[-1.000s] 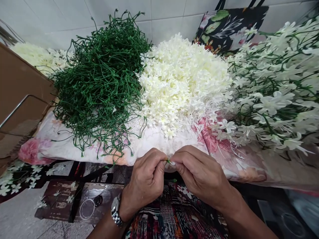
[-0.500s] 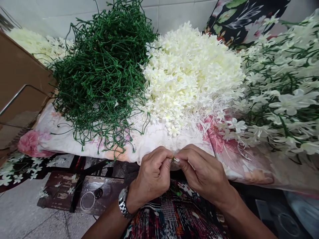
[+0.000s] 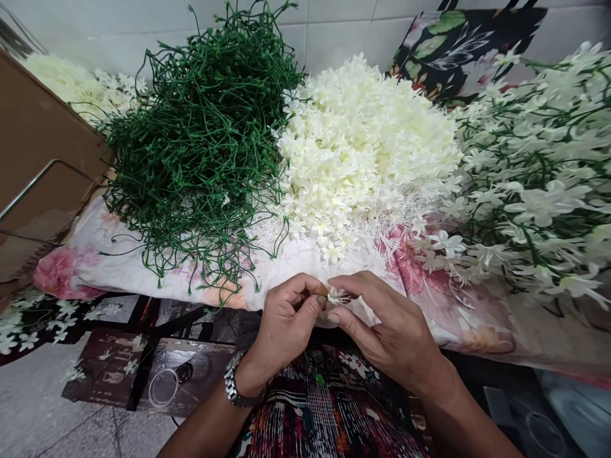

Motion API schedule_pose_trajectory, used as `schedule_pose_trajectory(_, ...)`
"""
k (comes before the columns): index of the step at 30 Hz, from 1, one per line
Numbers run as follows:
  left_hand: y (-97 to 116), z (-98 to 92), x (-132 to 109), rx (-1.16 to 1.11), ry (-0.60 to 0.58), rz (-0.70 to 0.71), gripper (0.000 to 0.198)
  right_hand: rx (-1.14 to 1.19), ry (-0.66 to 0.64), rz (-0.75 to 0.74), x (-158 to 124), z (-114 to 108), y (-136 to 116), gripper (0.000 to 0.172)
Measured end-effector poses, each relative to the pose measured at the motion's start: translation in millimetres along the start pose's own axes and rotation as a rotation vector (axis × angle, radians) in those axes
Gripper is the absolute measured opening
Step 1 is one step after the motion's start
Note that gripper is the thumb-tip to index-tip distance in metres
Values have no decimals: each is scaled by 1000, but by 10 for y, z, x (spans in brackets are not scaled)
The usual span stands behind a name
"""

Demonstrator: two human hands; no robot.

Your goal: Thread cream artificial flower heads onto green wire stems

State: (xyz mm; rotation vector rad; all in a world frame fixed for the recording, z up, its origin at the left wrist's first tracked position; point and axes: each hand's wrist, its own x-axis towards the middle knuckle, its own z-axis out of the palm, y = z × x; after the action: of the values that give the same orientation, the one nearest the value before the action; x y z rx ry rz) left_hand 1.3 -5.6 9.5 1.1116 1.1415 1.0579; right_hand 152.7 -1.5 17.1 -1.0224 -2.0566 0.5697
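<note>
Between finger and thumb, my left hand [image 3: 293, 321] pinches the base of a small white artificial flower [image 3: 338, 295] with thin pale stamens. My right hand [image 3: 389, 324] is open around that flower, index finger above it and thumb below. Whether the right fingertips touch it, I cannot tell. Beyond my hands lies a heap of loose white artificial blossoms [image 3: 367, 140]. To its left rises a tangled pile of green plastic stems [image 3: 205, 133]. A green stem end [image 3: 319, 378] shows over my patterned clothing, below my hands.
A floral cloth [image 3: 305, 254] covers the work surface. Assembled white flower sprays [image 3: 544, 203] crowd the right side. At the left stand a cardboard box [image 3: 48, 121] and a metal rod [image 3: 28, 187]. Below the surface's edge, a brown wooden board [image 3: 200, 362] carries a clear ring [image 3: 163, 388].
My right fingers have spread from their pinch, and the white flower now shows opened out between my hands. The left hand keeps its pinch, shifted slightly left. The view has tilted a little.
</note>
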Motion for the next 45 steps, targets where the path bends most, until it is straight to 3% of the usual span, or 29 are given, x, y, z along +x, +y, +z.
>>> schedule_pose_trajectory(4, -7, -24, -13, -7, 12, 43, 8, -14, 17, -23, 2, -56, -14, 32)
schedule_pose_trajectory(9, -17, -47, -32, 155, 6, 134, 9, -46, 87, -67, -2, -100, -12, 16)
schedule_pose_trajectory(18, -55, -27, -32, 395, 13, 276, 13, -103, 40, -97, -21, -4, 41, 12)
schedule_pose_trajectory(32, -101, -10, 0, 483, 65, 305, 16, -53, 52, -65, 14, 146, 112, 14)
schedule_pose_trajectory(45, -107, 11, 18, 427, 129, 270, 16, -102, 54, -105, 37, 202, 126, 14)
